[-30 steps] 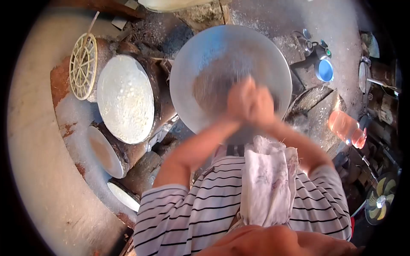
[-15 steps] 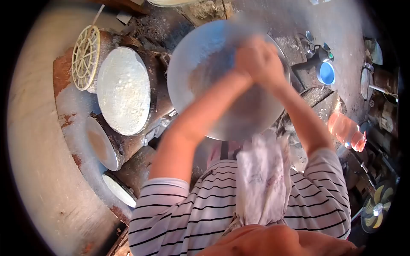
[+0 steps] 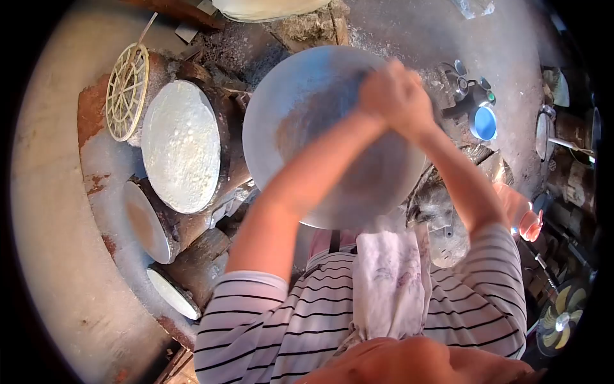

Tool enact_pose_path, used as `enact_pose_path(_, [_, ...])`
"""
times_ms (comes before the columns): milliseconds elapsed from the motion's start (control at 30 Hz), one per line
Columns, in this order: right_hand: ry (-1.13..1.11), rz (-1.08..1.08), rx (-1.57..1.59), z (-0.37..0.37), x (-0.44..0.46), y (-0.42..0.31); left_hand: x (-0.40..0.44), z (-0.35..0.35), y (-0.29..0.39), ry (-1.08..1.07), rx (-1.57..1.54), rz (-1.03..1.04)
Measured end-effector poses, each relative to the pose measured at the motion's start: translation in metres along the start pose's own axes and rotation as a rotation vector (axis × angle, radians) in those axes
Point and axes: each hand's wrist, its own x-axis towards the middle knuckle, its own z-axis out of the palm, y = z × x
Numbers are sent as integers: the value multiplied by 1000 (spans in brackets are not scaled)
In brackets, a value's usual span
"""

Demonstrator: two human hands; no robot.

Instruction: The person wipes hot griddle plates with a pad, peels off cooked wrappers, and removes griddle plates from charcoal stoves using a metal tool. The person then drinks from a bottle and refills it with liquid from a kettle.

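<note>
Both my hands are closed together above a large round metal pan (image 3: 288, 173), over its upper right part. My left hand (image 3: 377, 95) reaches in from the left and presses against my right hand (image 3: 411, 96). Their fingers look wrapped round something, but the hands hide it and motion blurs the spot. The pan's shallow inside is grey, with a brownish patch left of my hands. My left forearm crosses over the pan, and my right forearm passes its right rim.
To the left stand a round pan of whitish matter (image 3: 182, 147), a spoked round frame (image 3: 126, 93) and two smaller round pans (image 3: 148, 221) (image 3: 173, 293). On the right are a blue bowl (image 3: 484, 123), a reddish jug (image 3: 518, 211) and a fan (image 3: 561, 320).
My joined hands have shifted slightly to the right over the pan and stay closed together. The whole view has moved a little, so the pan appears lower and further left.
</note>
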Motion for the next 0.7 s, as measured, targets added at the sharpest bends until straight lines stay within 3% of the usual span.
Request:
enact_pose_path(33, [-77, 37, 67, 12, -32, 77, -16, -2, 27, -241, 31, 126])
enact_pose_path(100, [210, 2, -190, 6, -8, 12, -12, -7, 26, -140, -34, 122])
enact_pose_path(167, [-52, -349, -188, 13, 22, 28, 7, -22, 4, -71, 11, 143])
enact_pose_path(233, [-157, -293, -265, 36, 68, -27, 48, -49, -54, -24, 153, 159])
enact_pose_path(300, [-271, -419, -396, 43, 78, 8, 61, 4, -107, 109, 349, -164])
enact_pose_path(333, [-329, -484, -455, 51, 83, 27, 58, -26, -73, 1, 274, -80])
enact_pose_path(367, [-244, -293, -359, 42, 69, 15, 55, -58, -37, -113, 189, -4])
enact_pose_path(400, [-141, -114, -242, 34, 54, 3, 36, -43, -19, -112, -70, -14])
enact_pose_path(433, [-61, -256, -91, 14, 20, 17, 12, -3, -21, -13, 82, 35])
enact_pose_path(500, [-16, -339, 120, -7, -5, 21, -17, -2, 42, -236, -43, 78])
enact_pose_path(533, [-54, -273, 185, -10, -9, 19, -12, -3, 34, -183, 19, 79])
enact_pose_path(600, [-116, -282, 28, 3, 21, 12, 12, -15, -3, -103, 162, 102])
enact_pose_path(633, [-151, -356, -198, 27, 61, -6, 39, -40, -31, -131, 214, 97])
enact_pose_path(700, [-398, -365, -361, 60, 113, -52, 66, -69, -64, -122, 232, 87])
